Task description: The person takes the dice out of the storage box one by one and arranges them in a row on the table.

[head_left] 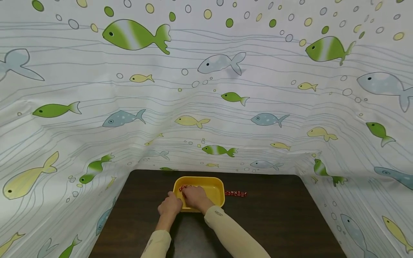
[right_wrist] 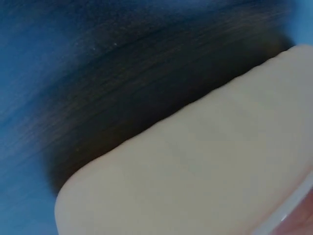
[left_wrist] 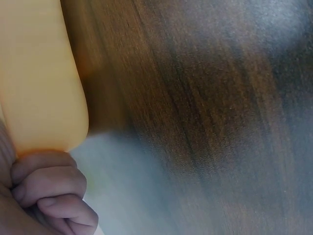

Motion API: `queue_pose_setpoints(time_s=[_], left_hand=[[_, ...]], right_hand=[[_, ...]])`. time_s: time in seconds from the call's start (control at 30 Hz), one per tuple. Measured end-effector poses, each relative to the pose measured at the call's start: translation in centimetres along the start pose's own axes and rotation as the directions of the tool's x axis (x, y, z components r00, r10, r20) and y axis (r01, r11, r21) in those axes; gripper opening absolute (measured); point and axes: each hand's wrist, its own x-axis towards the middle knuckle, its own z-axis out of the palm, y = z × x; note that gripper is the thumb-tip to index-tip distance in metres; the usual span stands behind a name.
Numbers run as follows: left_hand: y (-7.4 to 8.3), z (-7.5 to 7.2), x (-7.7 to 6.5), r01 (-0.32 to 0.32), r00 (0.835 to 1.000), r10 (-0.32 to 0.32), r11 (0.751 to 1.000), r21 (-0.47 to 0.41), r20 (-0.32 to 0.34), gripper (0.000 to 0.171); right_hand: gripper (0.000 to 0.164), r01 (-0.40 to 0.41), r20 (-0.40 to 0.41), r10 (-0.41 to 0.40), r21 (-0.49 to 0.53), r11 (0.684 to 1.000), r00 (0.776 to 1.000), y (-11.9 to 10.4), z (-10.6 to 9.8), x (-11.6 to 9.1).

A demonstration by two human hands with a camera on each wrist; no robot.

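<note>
A shallow yellow tray (head_left: 213,191) stands on a dark wooden table, with small red dice (head_left: 183,187) in its far left part. My left hand (head_left: 170,204) grips the tray's left side near its front corner. In the left wrist view, the curled fingers (left_wrist: 49,181) of that hand meet the end of the tray (left_wrist: 44,73). My right hand (head_left: 195,197) reaches over the front rim into the tray, its fingers down by the dice; whether they pinch any is hidden. The right wrist view is mostly the tray's outer wall (right_wrist: 186,166).
Several red dice (head_left: 236,193) lie in a row on the table (head_left: 267,215), just right of the tray. A white sheet (head_left: 193,104) printed with fish rises behind the table and along both sides.
</note>
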Motion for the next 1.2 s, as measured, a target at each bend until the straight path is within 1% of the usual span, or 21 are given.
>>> queue_pose_setpoints(time_s=[0.17, 0.4, 0.53, 0.63, 0.77, 0.87, 1.03, 1.2], left_hand=[[0.1, -0.1, -0.2, -0.002, 1.000, 0.002, 1.000, -0.003, 0.011, 0.036], [0.3, -0.1, -0.2, 0.010, 1.000, -0.010, 1.000, 0.009, 0.018, 0.038], [0.4, -0.1, -0.1, 0.002, 1.000, -0.003, 1.000, 0.010, 0.031, 0.040], [0.5, -0.2, -0.2, 0.012, 0.999, -0.013, 1.000, 0.015, 0.045, 0.041], [0.5, -0.3, -0.1, 0.029, 0.999, -0.030, 0.999, 0.016, 0.045, 0.043], [0.5, -0.2, -0.2, 0.028, 0.998, -0.029, 0.999, 0.020, 0.052, 0.045], [0.7, 0.0, -0.2, 0.039, 0.997, -0.041, 0.999, 0.034, 0.063, 0.045], [0.8, -0.1, -0.2, 0.041, 0.997, -0.043, 0.999, 0.033, 0.059, 0.047]], right_hand=[[0.011, 0.017, -0.028, -0.016, 0.029, 0.999, 0.999, 0.0, -0.8, -0.4], [0.012, -0.006, -0.037, 0.009, 0.069, 0.998, 0.999, 0.4, -2.0, -1.1], [0.012, -0.009, -0.045, 0.012, 0.052, 0.999, 0.999, 0.9, -2.6, -1.5], [0.009, -0.004, -0.054, 0.006, 0.039, 0.999, 0.998, 1.2, -3.3, -1.9], [0.010, -0.004, -0.088, 0.008, 0.046, 0.999, 0.996, 1.4, -4.5, -2.7], [0.015, -0.010, -0.097, 0.015, 0.054, 0.998, 0.995, 1.5, -5.1, -3.4], [0.022, -0.032, -0.087, 0.038, 0.064, 0.997, 0.995, 2.2, -5.5, -4.2], [0.023, -0.063, -0.108, 0.069, 0.059, 0.996, 0.992, 3.5, -5.7, -4.8]])
